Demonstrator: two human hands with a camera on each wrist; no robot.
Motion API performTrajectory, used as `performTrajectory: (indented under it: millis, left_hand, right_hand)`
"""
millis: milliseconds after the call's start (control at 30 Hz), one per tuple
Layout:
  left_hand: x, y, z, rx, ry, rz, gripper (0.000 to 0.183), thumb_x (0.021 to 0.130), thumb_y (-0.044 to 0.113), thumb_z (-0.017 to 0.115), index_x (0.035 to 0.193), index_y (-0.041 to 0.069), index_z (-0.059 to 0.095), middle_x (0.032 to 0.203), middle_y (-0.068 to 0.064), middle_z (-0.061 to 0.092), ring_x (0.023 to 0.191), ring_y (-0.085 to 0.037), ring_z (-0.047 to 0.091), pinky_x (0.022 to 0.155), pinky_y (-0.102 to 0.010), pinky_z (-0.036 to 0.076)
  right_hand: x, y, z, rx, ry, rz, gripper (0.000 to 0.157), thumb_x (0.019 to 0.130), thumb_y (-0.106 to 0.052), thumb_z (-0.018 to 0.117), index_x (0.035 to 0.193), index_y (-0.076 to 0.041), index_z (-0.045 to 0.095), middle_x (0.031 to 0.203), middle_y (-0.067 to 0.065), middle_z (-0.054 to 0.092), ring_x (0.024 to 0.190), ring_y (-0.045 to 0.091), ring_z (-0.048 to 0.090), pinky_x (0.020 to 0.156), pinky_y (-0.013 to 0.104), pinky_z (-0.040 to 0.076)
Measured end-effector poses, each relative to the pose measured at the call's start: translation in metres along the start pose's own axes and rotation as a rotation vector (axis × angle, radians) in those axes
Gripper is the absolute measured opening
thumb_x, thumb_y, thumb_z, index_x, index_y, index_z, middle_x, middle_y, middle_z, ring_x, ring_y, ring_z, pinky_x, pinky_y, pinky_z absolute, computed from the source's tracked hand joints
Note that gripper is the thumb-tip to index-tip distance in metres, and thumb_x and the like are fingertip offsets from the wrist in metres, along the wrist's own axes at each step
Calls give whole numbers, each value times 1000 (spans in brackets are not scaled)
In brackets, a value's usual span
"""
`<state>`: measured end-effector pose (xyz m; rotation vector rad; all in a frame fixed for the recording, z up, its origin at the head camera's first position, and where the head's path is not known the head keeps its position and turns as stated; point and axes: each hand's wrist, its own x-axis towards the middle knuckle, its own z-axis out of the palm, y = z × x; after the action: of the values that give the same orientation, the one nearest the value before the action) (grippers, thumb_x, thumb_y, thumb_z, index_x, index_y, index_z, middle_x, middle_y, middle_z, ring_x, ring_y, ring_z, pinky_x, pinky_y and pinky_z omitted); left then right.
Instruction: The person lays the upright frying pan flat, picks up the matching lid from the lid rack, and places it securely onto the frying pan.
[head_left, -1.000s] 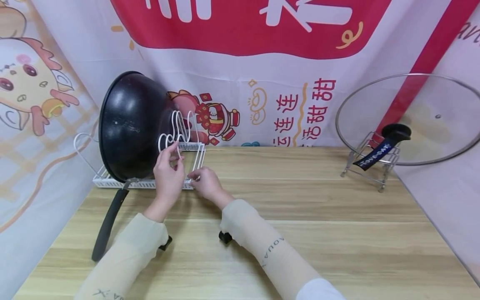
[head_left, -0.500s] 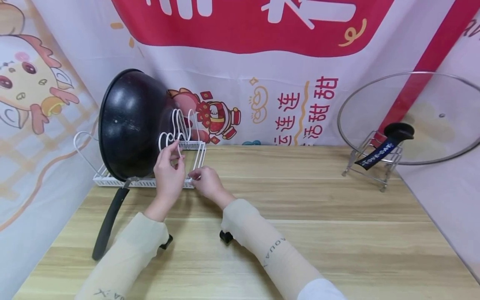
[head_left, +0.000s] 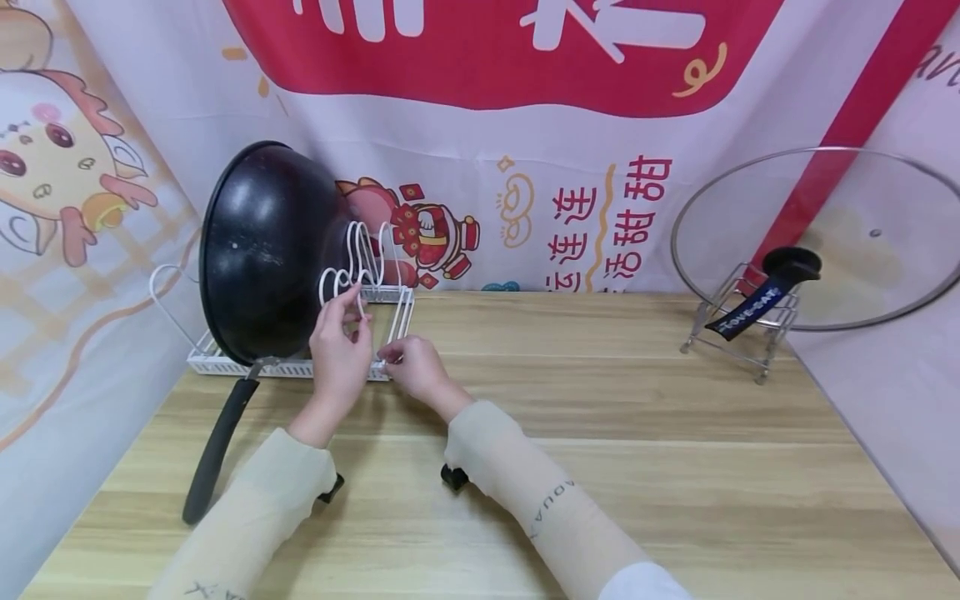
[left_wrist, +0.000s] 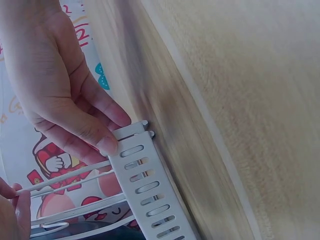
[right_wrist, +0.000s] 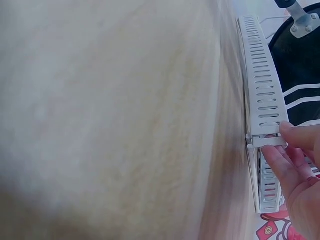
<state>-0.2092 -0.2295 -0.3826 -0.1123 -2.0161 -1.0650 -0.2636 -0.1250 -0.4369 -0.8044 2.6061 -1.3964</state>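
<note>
A white wire pan rack [head_left: 288, 367] with a slotted front rail stands at the left of the wooden table. A black wok [head_left: 262, 250] leans on its side in the rack, its dark handle [head_left: 219, 450] sticking out toward the front. My left hand [head_left: 339, 358] pinches a curved white wire divider [head_left: 362, 306] of the rack between thumb and fingers. Low at the rack's right front corner, my right hand [head_left: 415, 367] grips the end of the slotted rail. In the right wrist view, thumb and fingers [right_wrist: 280, 162] close round the rail's end piece [right_wrist: 270, 142].
A glass lid [head_left: 847, 208] with a metal rim and black handle stands tilted in a small wire stand [head_left: 738, 354] at the back right. Printed cloth [head_left: 465, 133] hangs behind the table [head_left: 637, 467] and at both sides.
</note>
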Motion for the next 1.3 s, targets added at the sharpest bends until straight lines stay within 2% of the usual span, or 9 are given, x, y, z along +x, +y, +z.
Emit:
performTrajectory:
  millis: [333,800,1300]
  left_hand:
    - [-1,0,3,-3,7,-5,45,91,-18,62,133,-1,63,110,-21,64,93,-33,69,72,-6,47]
    - [-3,3,3,2,-2,-3,44,91,-17,63,133,-2,63,109,-22,64,93,-33,69,72,-6,47]
    - [-7,9,5,-1,1,-8,43,91,-17,62,132,-3,63,109,-23,64,94,-34,69,70,-5,46]
  right_hand:
    - [-2,0,-3,0,-2,-6,17,87,1,78,104,0,77,94,8,75,84,13,67,75,14,52]
    - [-5,-2,-5,-9,-19,40,16,88,2,77,104,0,77,92,7,75,80,10,65,73,14,52]
    - [-12,-1,-8,0,2,27,15,87,2,78,103,0,77,93,8,75,81,11,67,73,13,53]
